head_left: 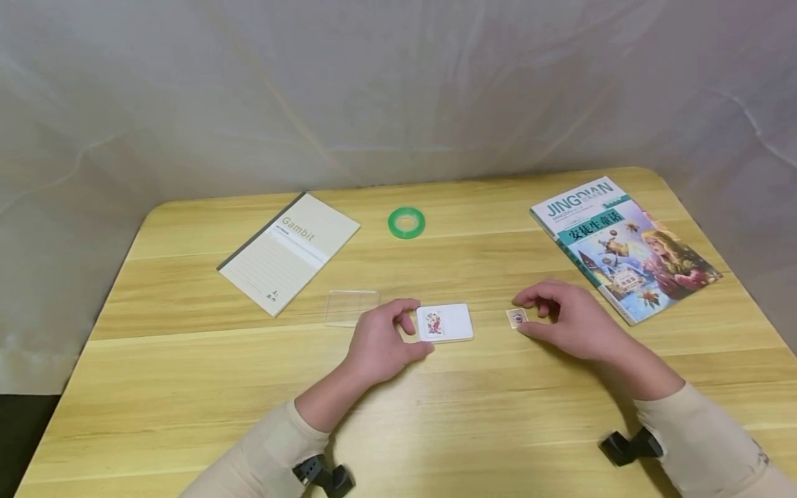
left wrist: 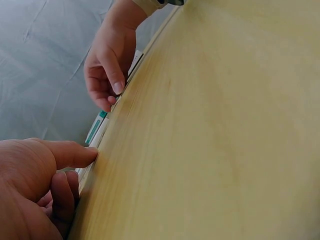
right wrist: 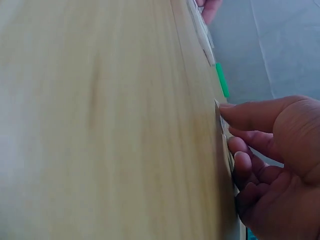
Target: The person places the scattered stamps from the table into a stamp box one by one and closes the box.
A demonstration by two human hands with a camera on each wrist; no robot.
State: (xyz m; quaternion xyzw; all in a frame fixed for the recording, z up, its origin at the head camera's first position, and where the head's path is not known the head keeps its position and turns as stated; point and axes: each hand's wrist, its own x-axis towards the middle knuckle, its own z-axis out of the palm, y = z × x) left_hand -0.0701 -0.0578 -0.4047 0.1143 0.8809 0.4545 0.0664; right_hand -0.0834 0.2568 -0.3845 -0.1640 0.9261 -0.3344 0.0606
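Observation:
A white card (head_left: 451, 323) with a small red picture lies flat on the wooden table (head_left: 187, 360). My left hand (head_left: 416, 332) grips its left edge between thumb and curled index finger. To the right, my right hand (head_left: 524, 316) pinches a small square stamp (head_left: 517, 317) that lies on the table, thumb below it and index finger above. In the right wrist view the thumb tip of my right hand (right wrist: 225, 122) touches the stamp's edge (right wrist: 218, 106). The left wrist view shows my left hand (left wrist: 82, 167) at the card's edge and the right hand (left wrist: 112, 92) farther off.
A clear plastic cover (head_left: 351, 307) lies just left of my left hand. A beige notebook (head_left: 289, 250) sits at the back left, a green tape roll (head_left: 407, 223) at the back middle, and a picture book (head_left: 623, 242) at the back right.

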